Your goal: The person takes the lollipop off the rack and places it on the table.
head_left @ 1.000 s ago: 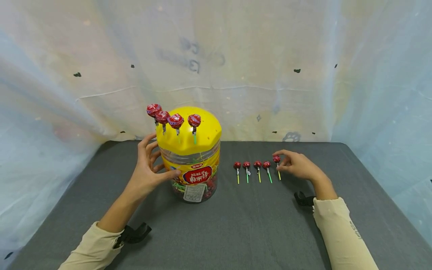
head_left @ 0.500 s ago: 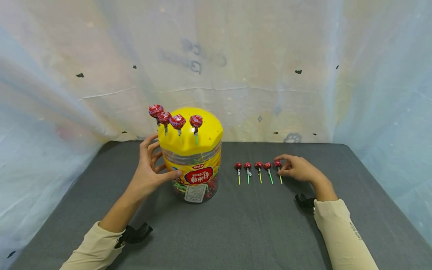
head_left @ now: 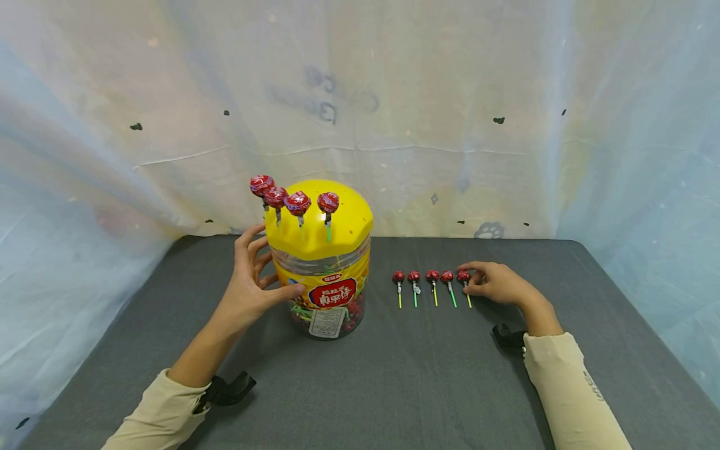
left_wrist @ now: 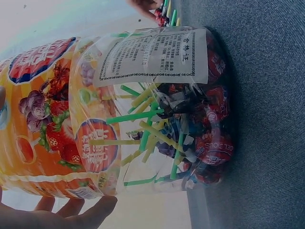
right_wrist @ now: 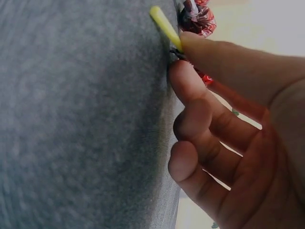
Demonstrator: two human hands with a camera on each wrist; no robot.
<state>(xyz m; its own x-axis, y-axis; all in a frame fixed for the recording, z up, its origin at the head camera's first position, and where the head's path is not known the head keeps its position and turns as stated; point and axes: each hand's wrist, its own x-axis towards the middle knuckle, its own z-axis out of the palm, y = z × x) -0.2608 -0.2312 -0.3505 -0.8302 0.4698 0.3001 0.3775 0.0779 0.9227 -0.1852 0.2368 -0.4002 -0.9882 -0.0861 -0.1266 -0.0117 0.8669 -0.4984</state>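
Drawn slightly nearer since a second ago, the end lollipop [head_left: 464,277] was brought level with its neighbours by the right hand [head_left: 497,282]. It was pinched between thumb and fingertip, near where stick met wrapper; whether its weight was fully taken by the table [head_left: 416,387] could not be told. By that shift, it was judged, a straight row of five was all but made, with the grasp not yet released.

Just left of the right hand, four more lollipops [head_left: 432,275] were laid side by side, heads away. Farther left, the jar [head_left: 351,325], partly filled with sweets [left_wrist: 214,145], was clasped by the left hand [head_left: 247,289], thumb set across the label [head_left: 334,292]. In the lid [head_left: 343,212], above that hand, four upright lollipops [head_left: 297,204] were planted.

Under both forearms, the table was seen as dark grey. Beyond the hands, the room was closed off by a pale, creased sheet [head_left: 416,75], dotted with dark marks.
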